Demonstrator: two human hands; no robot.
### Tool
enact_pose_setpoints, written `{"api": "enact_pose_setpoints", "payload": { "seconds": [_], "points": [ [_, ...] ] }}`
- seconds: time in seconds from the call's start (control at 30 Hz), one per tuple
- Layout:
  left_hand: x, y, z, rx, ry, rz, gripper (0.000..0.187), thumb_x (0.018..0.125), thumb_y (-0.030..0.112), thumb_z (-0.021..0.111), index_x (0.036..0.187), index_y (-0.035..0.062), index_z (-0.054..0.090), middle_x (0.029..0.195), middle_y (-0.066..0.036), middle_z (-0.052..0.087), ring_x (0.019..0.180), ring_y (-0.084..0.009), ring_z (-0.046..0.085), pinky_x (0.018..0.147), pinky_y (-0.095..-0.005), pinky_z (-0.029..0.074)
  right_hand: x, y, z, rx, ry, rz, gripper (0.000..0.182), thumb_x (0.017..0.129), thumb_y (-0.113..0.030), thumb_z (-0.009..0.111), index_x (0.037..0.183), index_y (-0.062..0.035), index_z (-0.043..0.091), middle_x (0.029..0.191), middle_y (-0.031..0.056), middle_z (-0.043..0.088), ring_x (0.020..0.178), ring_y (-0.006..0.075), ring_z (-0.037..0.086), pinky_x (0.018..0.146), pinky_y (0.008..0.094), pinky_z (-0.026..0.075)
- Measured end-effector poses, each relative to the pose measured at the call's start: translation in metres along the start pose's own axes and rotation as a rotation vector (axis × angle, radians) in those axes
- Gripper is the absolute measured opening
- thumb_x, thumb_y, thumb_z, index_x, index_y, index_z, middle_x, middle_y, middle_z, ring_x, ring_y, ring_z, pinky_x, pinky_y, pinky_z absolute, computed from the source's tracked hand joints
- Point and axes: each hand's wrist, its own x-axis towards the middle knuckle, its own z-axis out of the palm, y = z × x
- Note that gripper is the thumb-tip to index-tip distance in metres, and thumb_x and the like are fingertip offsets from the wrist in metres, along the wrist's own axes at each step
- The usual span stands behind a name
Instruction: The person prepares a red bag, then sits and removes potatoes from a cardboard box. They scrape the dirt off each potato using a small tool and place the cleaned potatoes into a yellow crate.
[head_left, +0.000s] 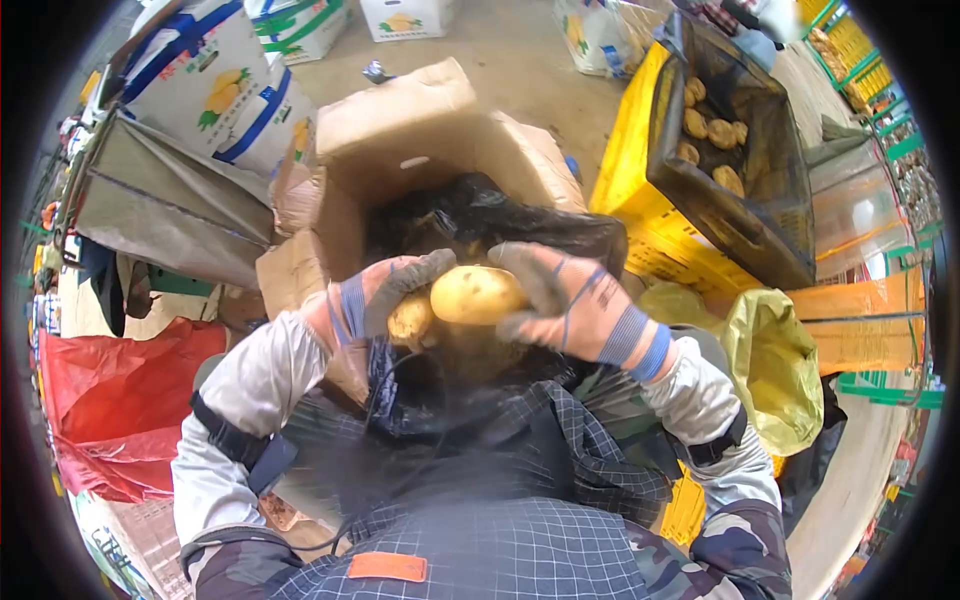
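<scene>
My left hand [378, 292], in an orange glove with a grey palm, is closed on a smaller yellow potato [410, 318]. A larger, smooth yellow potato [478, 294] with a few dark spots sits between the thumb and fingers of my right hand [572, 300], gloved the same way. The two potatoes are side by side and appear to touch. Both hands are above an open cardboard box [395, 115] lined with a black plastic bag [560, 232]. What lies deep in the bag is dark and hard to make out.
At the right stands a yellow crate [632, 130] with a black liner [745, 215] and several potatoes [720, 132] inside. A yellow-green bag [775, 350] is below it. On the left are a red bag [130, 400] and printed white cartons [185, 75].
</scene>
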Motion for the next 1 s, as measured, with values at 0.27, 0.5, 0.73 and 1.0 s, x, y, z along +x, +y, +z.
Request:
{"api": "enact_pose_setpoints", "payload": {
  "seconds": [0.27,0.5,0.73,1.0],
  "points": [
    [-0.035,-0.006,0.016,0.025,0.115,0.254,0.037,0.104,0.032,0.05,0.117,-0.0006,0.061,0.087,-0.014,0.069,0.07,-0.0194,0.068,0.06,-0.0306,0.056,0.004,0.003,0.011,1.193,-0.212,0.51,0.056,0.09,-0.033,0.066,0.138,-0.0053,0.053,0.106,0.0158,0.07,0.07,0.0182,0.064,0.052,0.0253,0.047],
    [-0.036,-0.011,-0.004,0.723,0.189,0.606,0.021,0.096,0.014,0.061,0.114,0.0023,0.065,0.103,-0.013,0.065,0.092,-0.0233,0.068,0.075,-0.0338,0.057,0.007,0.094,-0.018,1.443,0.343,0.038,0.055,0.094,-0.052,0.06,0.122,-0.0047,0.058,0.091,0.0129,0.07,0.056,0.0156,0.058,0.045,0.029,0.047],
    [-0.239,0.142,-0.158,1.205,1.777,1.139,0.031,0.092,0.003,0.058,0.123,0.0057,0.063,0.118,-0.018,0.066,0.106,-0.0307,0.064,0.086,-0.0446,0.053,-0.001,0.11,-0.193,1.226,0.872,0.107,0.039,0.097,-0.043,0.06,0.117,-0.0096,0.061,0.087,0.0092,0.065,0.056,0.0143,0.053,0.052,0.0255,0.049],
    [-0.351,0.243,-0.196,1.659,2.297,0.244,0.04,0.094,0.032,0.064,0.13,0.0162,0.065,0.136,-0.018,0.061,0.127,-0.0358,0.058,0.104,-0.0416,0.048,0.017,0.046,-0.135,0.449,0.523,-0.003,0.04,0.103,-0.019,0.045,0.138,-0.0012,0.053,0.108,0.008,0.062,0.073,0.0102,0.05,0.063,0.0242,0.044]
  ]
}}
